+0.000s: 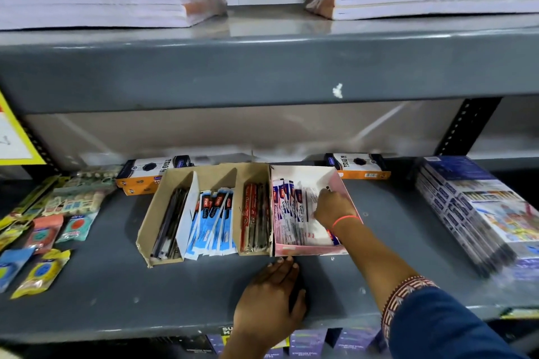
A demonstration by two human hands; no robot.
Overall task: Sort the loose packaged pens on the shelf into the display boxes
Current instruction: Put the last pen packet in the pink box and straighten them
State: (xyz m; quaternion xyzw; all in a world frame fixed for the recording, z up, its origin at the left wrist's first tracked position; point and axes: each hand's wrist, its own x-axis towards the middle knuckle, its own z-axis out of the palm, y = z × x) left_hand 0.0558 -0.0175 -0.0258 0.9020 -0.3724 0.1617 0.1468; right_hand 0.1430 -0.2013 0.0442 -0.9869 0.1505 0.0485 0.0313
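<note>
A brown cardboard display box (pixel 204 172) stands on the grey shelf with three compartments: dark pens (pixel 169 224) at left, blue-and-white packaged pens (pixel 213 218) in the middle, red and dark pens (pixel 255 216) at right. Beside it stands a pink-and-white display box (pixel 309 249) with white, blue and red packaged pens (pixel 291 213). My right hand (pixel 332 207) reaches into that box, fingers pinched on a packaged pen. My left hand (pixel 274 300) lies flat on the shelf, fingertips touching the pink box's front wall.
Two orange-and-black boxes (pixel 151 172) (pixel 358 167) lie behind the display boxes. Small colourful packets (pixel 43 268) are spread at the left. A stack of colour-printed packs (pixel 478 213) sits at the right. An upper shelf (pixel 262 67) overhangs, loaded with wrapped paper stacks.
</note>
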